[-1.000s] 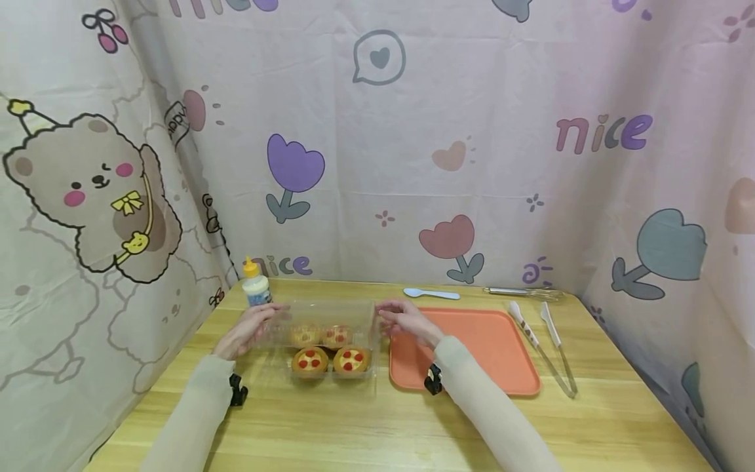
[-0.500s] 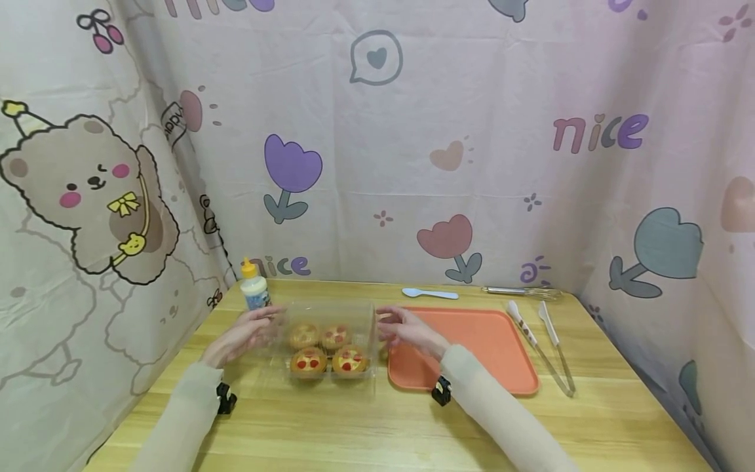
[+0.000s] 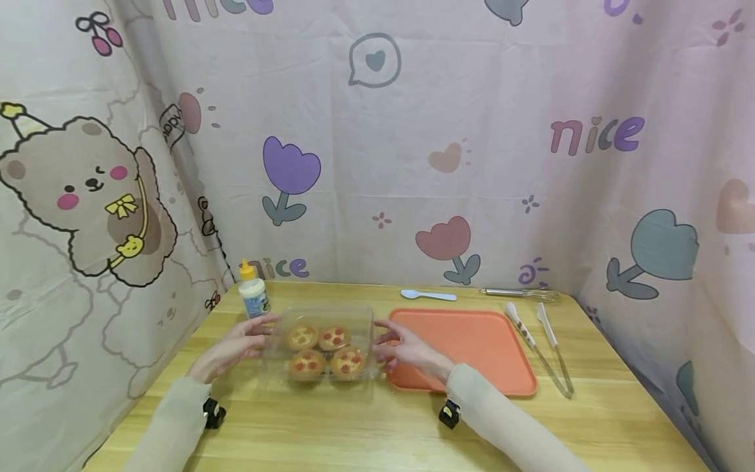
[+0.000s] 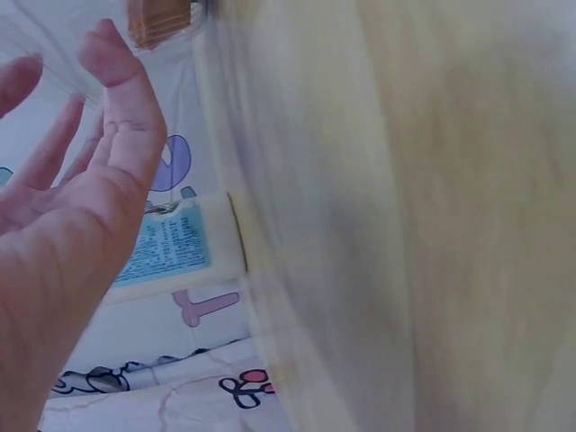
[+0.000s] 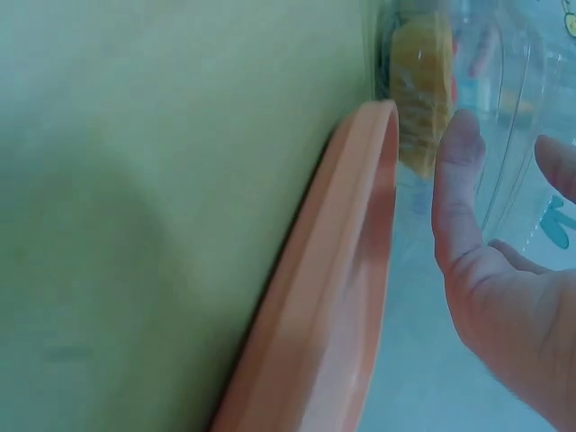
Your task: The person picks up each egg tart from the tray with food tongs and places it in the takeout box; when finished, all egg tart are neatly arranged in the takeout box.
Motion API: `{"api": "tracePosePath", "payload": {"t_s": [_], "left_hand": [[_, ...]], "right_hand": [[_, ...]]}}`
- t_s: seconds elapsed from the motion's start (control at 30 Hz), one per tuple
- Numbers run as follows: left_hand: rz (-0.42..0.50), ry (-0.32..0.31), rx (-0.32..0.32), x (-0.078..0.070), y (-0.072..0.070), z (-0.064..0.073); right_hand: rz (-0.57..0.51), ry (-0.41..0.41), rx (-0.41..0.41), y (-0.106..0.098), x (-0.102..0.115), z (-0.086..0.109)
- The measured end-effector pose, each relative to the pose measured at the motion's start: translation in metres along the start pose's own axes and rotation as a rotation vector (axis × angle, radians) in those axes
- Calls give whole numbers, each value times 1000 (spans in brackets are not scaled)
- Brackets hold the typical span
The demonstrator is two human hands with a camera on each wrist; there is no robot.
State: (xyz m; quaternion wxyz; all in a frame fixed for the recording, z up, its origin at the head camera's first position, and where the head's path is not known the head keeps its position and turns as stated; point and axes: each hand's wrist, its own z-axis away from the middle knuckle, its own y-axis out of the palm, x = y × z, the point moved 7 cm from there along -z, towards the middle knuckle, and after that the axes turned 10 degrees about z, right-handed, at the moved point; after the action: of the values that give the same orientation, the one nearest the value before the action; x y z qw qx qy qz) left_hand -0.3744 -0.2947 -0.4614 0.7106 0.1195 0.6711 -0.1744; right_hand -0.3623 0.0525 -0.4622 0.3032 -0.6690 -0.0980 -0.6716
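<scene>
A clear plastic clamshell box (image 3: 327,313) stands left of the middle of the table, its lid lying over several small round tarts (image 3: 307,364) with red pieces on top. My left hand (image 3: 232,347) is at the box's left side, fingers spread and slightly bent. On the opposite side is my right hand (image 3: 413,349), thumb and fingers apart, fingertips right by the box wall. In the right wrist view one tart (image 5: 421,85) shows through the plastic, near the fingertips. The left wrist view shows the left palm (image 4: 63,243) with nothing gripped.
An orange tray (image 3: 466,347) lies right of the box, under the right forearm's reach. Behind the left hand stands a white bottle (image 3: 253,294) with a yellow cap. A light blue spoon (image 3: 428,295), a whisk (image 3: 519,294) and tongs (image 3: 545,354) lie farther back and right.
The lid has come down from a raised tilt over the tarts. Both hands have moved down toward me along the box's sides, and their fingers have loosened from the lid's edges.
</scene>
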Motion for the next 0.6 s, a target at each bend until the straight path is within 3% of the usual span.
{"api": "tracePosePath", "payload": {"t_s": [0.27, 0.6], "left_hand": [[-20, -39, 12, -1, 7, 17], [128, -70, 275, 4, 19, 33]], "right_hand": [[-70, -5, 13, 10, -2, 12], [-140, 19, 9, 23, -3, 15]]}}
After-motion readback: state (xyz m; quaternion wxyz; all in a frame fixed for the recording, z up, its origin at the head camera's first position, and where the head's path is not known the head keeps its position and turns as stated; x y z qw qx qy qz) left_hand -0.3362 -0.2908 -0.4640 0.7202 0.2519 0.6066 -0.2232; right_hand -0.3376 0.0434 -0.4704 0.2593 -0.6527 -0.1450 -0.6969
